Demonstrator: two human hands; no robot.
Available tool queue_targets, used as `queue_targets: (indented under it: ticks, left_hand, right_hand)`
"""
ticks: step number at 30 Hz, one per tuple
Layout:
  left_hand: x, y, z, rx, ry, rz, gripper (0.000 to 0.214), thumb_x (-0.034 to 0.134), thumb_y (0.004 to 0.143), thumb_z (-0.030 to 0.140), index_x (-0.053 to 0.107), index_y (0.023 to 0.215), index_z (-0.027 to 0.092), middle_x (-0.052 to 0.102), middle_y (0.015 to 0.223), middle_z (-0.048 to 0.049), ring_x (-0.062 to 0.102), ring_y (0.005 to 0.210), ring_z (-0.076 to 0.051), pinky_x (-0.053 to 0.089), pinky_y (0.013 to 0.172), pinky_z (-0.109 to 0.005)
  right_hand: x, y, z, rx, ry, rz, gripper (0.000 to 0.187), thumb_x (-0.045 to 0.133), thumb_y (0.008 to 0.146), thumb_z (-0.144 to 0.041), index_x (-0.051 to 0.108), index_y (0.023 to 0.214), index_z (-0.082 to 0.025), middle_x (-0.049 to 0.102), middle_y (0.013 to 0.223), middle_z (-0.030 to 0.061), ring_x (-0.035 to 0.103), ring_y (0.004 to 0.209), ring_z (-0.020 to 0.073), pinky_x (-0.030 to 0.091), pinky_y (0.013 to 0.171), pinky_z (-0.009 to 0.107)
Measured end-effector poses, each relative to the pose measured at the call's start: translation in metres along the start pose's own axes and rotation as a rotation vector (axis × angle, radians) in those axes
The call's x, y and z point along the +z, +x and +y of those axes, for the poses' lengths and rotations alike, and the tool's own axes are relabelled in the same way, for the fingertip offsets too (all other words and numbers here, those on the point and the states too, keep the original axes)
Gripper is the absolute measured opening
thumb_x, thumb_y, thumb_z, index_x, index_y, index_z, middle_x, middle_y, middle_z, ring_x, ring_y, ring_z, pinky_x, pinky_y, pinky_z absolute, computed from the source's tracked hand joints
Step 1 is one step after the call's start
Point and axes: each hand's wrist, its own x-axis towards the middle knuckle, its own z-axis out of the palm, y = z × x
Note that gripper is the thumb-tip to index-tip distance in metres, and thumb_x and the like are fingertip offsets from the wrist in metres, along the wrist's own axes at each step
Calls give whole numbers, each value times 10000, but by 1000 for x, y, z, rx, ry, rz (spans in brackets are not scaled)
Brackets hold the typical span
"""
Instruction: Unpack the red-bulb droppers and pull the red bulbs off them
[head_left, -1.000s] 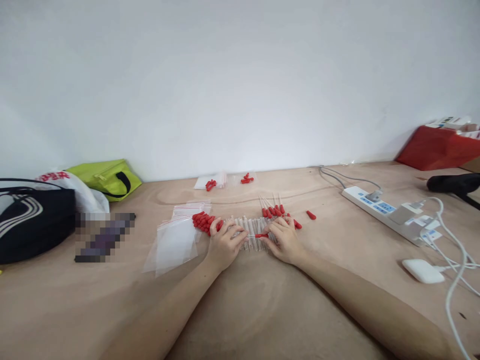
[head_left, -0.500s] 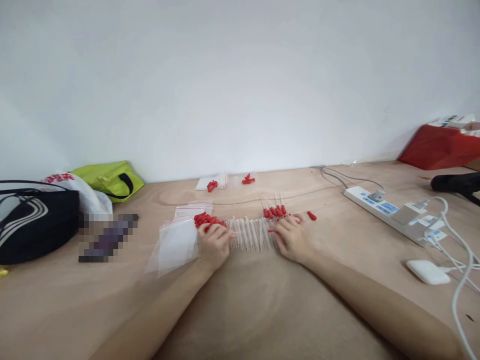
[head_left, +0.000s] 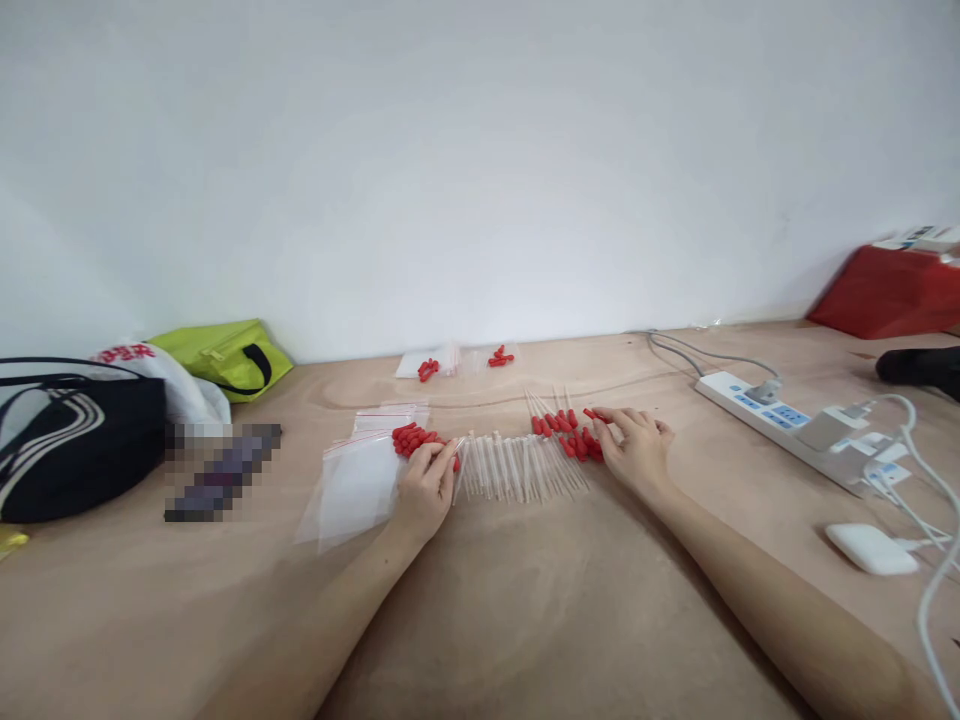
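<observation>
A row of thin clear tubes (head_left: 499, 468) lies on the table between my hands. My left hand (head_left: 424, 492) is at the row's left end, fingers pinched on what looks like one slim glass tube. Just behind those fingertips is a pile of red rubber bulbs (head_left: 412, 438). My right hand (head_left: 636, 446) is right of the row, thumb and fingers closed on a single red rubber bulb (head_left: 592, 414). Beside it lie several droppers (head_left: 555, 422), tubes with red bulbs on their ends. More red bulbs near my right fingertips are partly covered.
Clear zip bags (head_left: 356, 490) lie left of the pile. Small bags with red bulbs (head_left: 427, 371) are near the wall. A power strip (head_left: 780, 425) with cables and a white charger (head_left: 871, 549) are on the right. Leftward are a blurred-out dark object (head_left: 223, 475), a black bag (head_left: 82, 440) and a green bag (head_left: 217, 360).
My right hand has moved right, away from the tubes, and now grips the bulb that lay alone there. More droppers show where it was. My left hand has barely shifted.
</observation>
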Motion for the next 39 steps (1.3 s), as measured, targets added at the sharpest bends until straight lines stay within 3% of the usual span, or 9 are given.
queue_targets:
  ticks: [5,12,19,23,28,32,36,39]
  left_hand:
    - [7,8,6,-36,2,-34,227,411,789,104,600,887,180,536,817,-43,540,773,-148,470,712,-277]
    - [27,13,11,-86,68,-80,317,413,610,-13,603,780,176,554,787,-51,520,747,-187,473,696,-331]
    - [35,10,11,-115,65,-87,277,430,654,-2,593,807,161,567,823,-63,522,780,-195,471,720,-343]
    - [34,12,12,-125,65,-98,153,515,693,98,601,803,159,564,835,-68,524,788,-204,472,728,-353]
    - [22,13,16,-122,28,-133,199,558,733,244,588,895,132,566,885,-89,525,831,-216,460,770,-368]
    - [-3,6,12,-61,-13,-162,246,537,758,309,561,937,142,556,909,-87,507,877,-220,435,809,-387]
    - [-29,-6,2,-20,-105,-311,273,528,769,316,512,997,167,559,940,-70,518,894,-199,447,791,-346]
    - [-37,-12,-4,-41,-153,-410,321,573,734,377,496,977,181,564,941,-58,536,864,-188,466,736,-316]
  right_hand:
    - [-5,7,12,157,1,-63,325,424,737,-465,607,856,-224,646,783,48,496,840,229,182,838,421]
    - [-6,11,14,205,-84,-165,279,459,715,-467,630,737,-248,652,722,27,522,818,235,201,814,447]
    - [-5,10,14,184,-128,-241,292,453,731,-473,645,701,-255,660,722,28,545,801,229,215,800,444]
    - [-3,10,15,174,-150,-248,295,437,749,-465,647,722,-259,659,723,18,553,798,220,220,808,440]
    - [-3,10,15,169,-156,-253,308,429,754,-463,653,747,-253,663,732,27,551,793,217,211,815,437]
    - [-3,10,14,180,-164,-259,298,426,756,-442,654,743,-252,664,737,23,548,795,213,199,821,436]
    - [-3,10,12,181,-162,-227,290,421,755,-429,650,758,-251,660,733,21,542,801,212,202,819,424]
    - [-3,15,8,180,-145,-200,291,411,759,-418,644,753,-244,656,745,25,539,810,211,203,816,417]
